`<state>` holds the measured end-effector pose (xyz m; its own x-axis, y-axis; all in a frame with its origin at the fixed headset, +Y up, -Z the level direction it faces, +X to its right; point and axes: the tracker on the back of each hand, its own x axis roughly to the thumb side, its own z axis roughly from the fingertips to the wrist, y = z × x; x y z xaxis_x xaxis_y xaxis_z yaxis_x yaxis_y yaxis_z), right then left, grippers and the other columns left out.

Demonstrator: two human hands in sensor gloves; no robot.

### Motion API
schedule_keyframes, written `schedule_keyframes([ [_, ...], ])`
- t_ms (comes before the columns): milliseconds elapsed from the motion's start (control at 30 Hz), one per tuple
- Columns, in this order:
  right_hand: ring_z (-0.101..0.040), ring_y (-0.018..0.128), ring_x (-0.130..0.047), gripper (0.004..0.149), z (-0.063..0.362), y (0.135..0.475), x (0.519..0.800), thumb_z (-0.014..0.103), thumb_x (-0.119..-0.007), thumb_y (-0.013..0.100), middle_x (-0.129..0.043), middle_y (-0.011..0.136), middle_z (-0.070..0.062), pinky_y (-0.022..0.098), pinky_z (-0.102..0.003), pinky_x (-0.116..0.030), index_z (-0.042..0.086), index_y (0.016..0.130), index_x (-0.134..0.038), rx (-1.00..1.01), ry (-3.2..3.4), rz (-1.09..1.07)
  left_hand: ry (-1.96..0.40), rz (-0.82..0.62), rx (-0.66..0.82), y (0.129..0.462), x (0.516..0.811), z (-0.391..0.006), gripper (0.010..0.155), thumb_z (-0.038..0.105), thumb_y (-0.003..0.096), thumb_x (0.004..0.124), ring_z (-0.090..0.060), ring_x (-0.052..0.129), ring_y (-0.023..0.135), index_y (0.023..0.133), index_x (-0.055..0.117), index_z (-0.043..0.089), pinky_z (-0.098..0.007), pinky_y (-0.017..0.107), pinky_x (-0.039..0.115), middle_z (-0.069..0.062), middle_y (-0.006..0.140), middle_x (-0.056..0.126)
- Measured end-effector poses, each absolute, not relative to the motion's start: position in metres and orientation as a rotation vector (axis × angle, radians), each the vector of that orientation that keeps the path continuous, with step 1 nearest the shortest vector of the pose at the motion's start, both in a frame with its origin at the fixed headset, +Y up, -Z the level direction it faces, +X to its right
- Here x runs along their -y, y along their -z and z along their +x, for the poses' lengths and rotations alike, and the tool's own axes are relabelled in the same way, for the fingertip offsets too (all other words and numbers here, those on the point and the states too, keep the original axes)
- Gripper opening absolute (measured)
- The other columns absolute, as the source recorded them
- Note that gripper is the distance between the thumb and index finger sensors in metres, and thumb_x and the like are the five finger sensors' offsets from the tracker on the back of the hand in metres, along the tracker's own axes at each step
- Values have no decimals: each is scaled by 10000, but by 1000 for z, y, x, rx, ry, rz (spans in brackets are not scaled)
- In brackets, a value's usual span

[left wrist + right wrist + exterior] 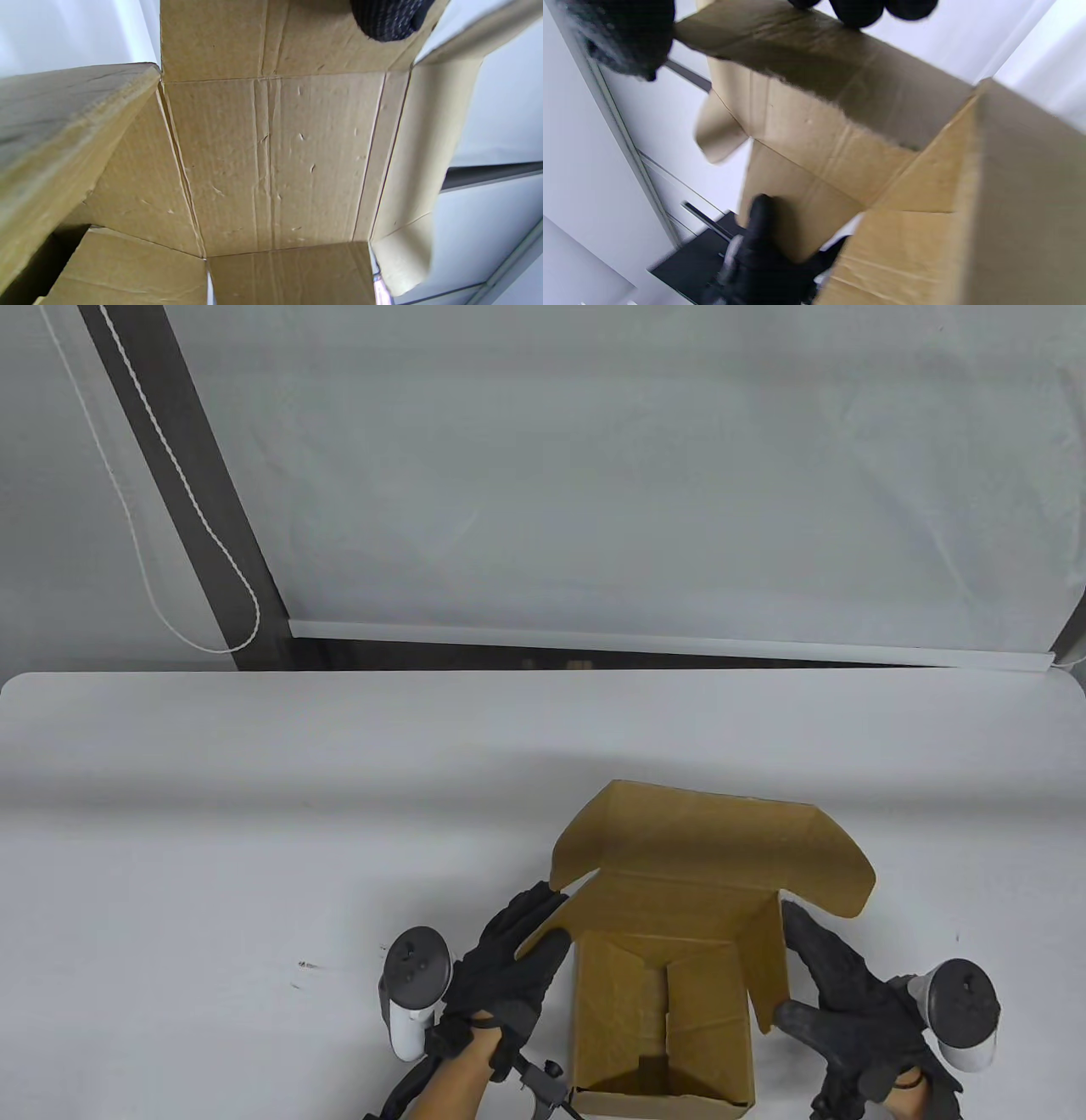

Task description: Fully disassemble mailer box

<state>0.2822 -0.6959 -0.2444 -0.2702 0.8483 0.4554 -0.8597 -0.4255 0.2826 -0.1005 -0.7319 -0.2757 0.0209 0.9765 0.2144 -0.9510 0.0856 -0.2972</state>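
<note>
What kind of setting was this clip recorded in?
Probably an indoor recording bench by a window: a plain white table, a white roller blind with a bead cord behind it, and one open brown cardboard mailer box.

Table view: even, cool, diffuse light is coming through the white blind (662, 475) at 12 o'clock; a soft shadow band is crossing the table (254, 831). Mailer box (670, 976) interior is lying darker. Wrist views: motion blur is smearing cardboard edges at 9 o'clock and the gloved fingers (857, 10).
</note>
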Motion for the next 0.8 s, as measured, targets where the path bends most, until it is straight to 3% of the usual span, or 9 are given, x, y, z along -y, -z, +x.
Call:
schedule_keyframes([
  [133, -560, 784, -809, 622, 301, 243, 688, 436, -777, 563, -801, 914, -349, 653, -738, -540, -15, 983, -695, 217, -1821, 489, -1514, -70, 391, 278, 732, -107, 656, 516, 528, 784, -533, 254, 1045, 1022, 727, 89, -774, 640, 143, -233, 1172, 447],
  [267, -464, 657, -957, 478, 322, 243, 685, 364, -781, 544, -961, 775, -265, 614, -691, -640, 32, 885, -822, 395, -1864, 378, -1516, -151, 422, 281, 733, -109, 667, 557, 523, 791, -533, 217, 1041, 1007, 751, 99, -763, 640, 143, -228, 1183, 406],
  [400, -413, 585, -985, 446, 336, 249, 694, 369, -805, 512, -1008, 684, -195, 618, -672, -644, 57, 829, -850, 392, -1667, 322, -1552, -245, 455, 281, 736, -105, 645, 574, 531, 784, -519, 212, 1044, 971, 780, 102, -753, 644, 155, -224, 1183, 402],
  [633, -380, 580, -961, 441, 343, 261, 728, 390, -802, 516, -987, 663, -142, 634, -659, -626, 86, 836, -805, 250, -1419, 152, -1610, -360, 449, 280, 744, -97, 625, 592, 540, 756, -527, 241, 1034, 889, 824, 78, -753, 637, 180, -235, 1172, 422],
  [800, -482, 678, -874, 555, 345, 271, 755, 446, -788, 547, -899, 782, -262, 651, -698, -546, 24, 905, -742, 35, -1272, 156, -1660, -385, 373, 283, 752, -102, 591, 559, 567, 728, -520, 256, 1034, 885, 808, 68, -752, 639, 190, -242, 1164, 424],
])
